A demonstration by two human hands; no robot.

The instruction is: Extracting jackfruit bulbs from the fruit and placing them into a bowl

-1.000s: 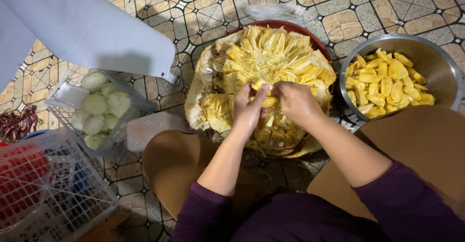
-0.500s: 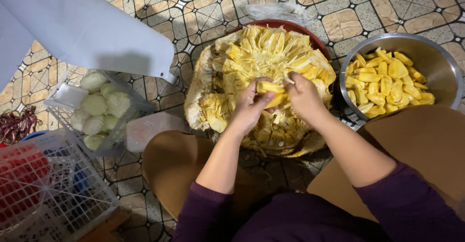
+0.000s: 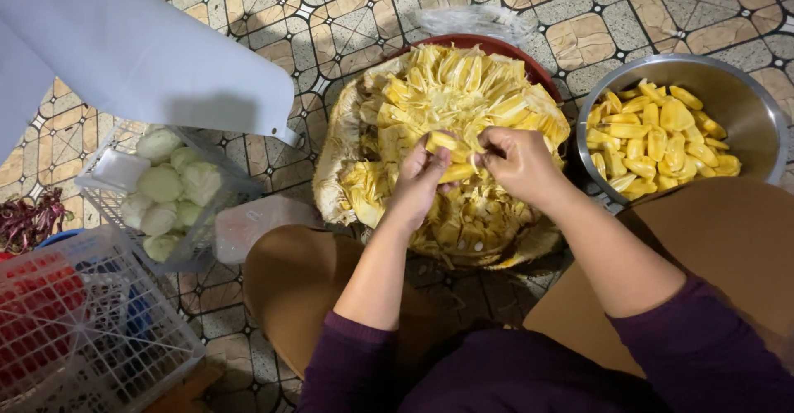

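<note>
A big cut-open jackfruit (image 3: 438, 90) lies in a red basin (image 3: 504, 45) on the tiled floor in front of me. My left hand (image 3: 418, 183) and my right hand (image 3: 517, 161) meet over its middle, both gripping one yellow jackfruit pod (image 3: 451, 155) and pulling at the pale strands around it. A steel bowl (image 3: 736, 95) to the right holds several peeled yellow pods (image 3: 653, 136).
A white wire basket (image 3: 112, 206) at the left holds several pale green round pieces. A white mesh crate (image 3: 74, 330) sits at lower left over red and blue items. A white plastic sheet (image 3: 141, 45) covers the upper left. My knees frame the basin.
Both hands have lifted slightly up the fruit and drawn the pod out from the strands; the right hand has shifted a little to the right.
</note>
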